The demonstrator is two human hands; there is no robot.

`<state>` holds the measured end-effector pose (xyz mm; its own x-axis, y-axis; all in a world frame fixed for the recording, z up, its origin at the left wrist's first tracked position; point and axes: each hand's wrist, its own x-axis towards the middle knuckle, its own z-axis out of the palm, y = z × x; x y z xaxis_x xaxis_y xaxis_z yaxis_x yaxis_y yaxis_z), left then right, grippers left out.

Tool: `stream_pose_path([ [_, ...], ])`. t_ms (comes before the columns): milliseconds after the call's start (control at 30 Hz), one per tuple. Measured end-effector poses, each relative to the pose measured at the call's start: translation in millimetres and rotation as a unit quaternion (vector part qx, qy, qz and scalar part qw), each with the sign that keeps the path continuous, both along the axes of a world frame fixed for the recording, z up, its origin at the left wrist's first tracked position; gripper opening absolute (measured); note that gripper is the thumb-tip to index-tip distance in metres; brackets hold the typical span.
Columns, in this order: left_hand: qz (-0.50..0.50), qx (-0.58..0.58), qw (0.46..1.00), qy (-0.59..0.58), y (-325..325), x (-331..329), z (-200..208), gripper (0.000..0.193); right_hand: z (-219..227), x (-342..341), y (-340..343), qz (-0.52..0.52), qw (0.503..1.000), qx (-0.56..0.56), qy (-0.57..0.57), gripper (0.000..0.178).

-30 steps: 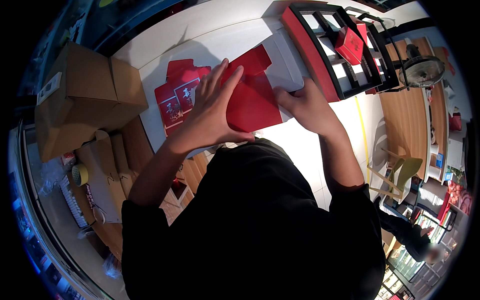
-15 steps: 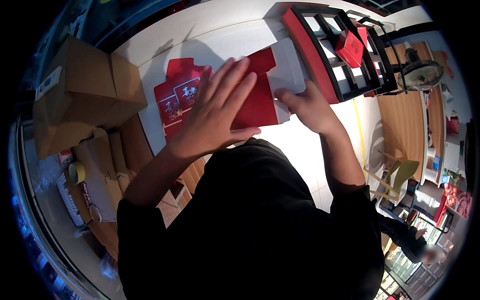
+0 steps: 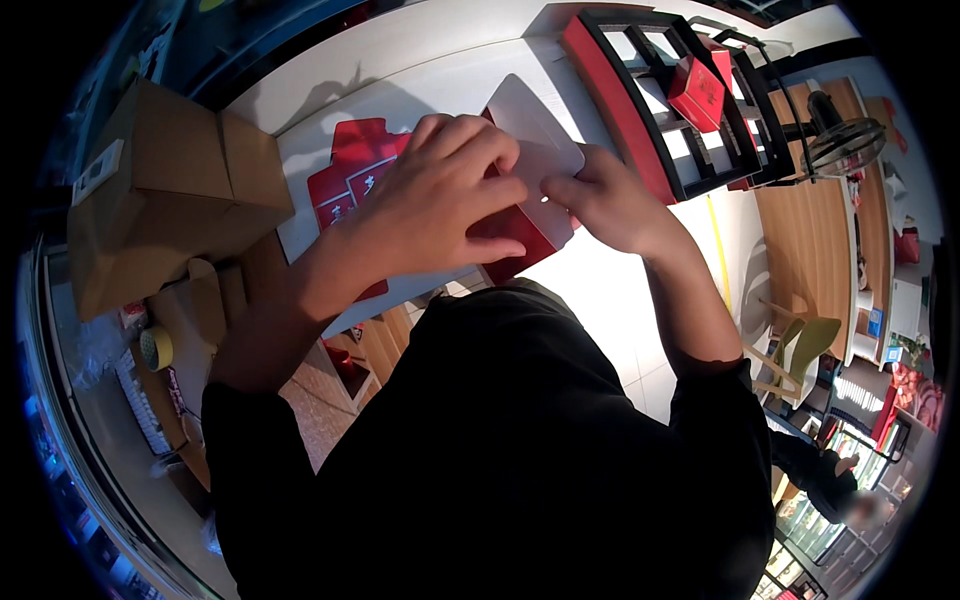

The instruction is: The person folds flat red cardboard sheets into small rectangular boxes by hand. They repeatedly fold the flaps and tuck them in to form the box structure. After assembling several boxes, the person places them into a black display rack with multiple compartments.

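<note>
My left hand (image 3: 440, 195) lies spread over a red cardboard box (image 3: 515, 240) that is partly folded up, its white inner flap (image 3: 535, 135) standing above my fingers. My right hand (image 3: 610, 200) pinches the box's right edge next to that flap. Both hands grip the box over a white table (image 3: 590, 290). A stack of flat red box blanks (image 3: 345, 175) lies on the table just left of my left hand, partly hidden by it.
A large brown carton (image 3: 170, 200) stands at the left. A red and black shelf rack (image 3: 670, 100) at the upper right holds a finished red box (image 3: 695, 90). A tape roll (image 3: 155, 347) lies lower left. Another person (image 3: 820, 470) stands at the lower right.
The red box has been folded up from a flatter sheet. The white flap now stands up, and my left hand has slid lower over the box's front.
</note>
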<state>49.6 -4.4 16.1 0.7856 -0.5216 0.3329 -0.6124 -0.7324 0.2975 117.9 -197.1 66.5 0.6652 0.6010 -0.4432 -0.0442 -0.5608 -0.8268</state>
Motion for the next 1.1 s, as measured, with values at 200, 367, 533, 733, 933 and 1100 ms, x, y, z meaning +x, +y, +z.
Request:
stream_pose_path([
  [200,0.062,-0.172,0.983,-0.018,-3,0,-6,0.034,-25,16,-11,-0.030,0.996,0.081,0.038,0.040],
  [367,0.072,-0.189,0.979,0.007,9,1,1,0.033,-48,17,-15,0.106,0.936,0.330,0.070,0.087],
  [533,0.064,-0.264,0.960,0.074,19,0,12,0.034,-71,12,-2,0.150,0.942,0.296,-0.052,0.133],
  [733,0.075,-0.362,0.915,0.160,17,-5,18,0.034,-71,-1,3,0.098,0.916,0.384,0.062,0.086],
  [933,0.114,-0.503,0.849,0.114,9,-2,10,0.056,-85,-1,5,0.016,0.875,0.456,0.162,0.051],
  [1100,0.117,-0.498,0.804,0.303,10,-18,-9,0.055,-90,-2,3,-0.008,0.853,0.486,0.190,0.044],
])
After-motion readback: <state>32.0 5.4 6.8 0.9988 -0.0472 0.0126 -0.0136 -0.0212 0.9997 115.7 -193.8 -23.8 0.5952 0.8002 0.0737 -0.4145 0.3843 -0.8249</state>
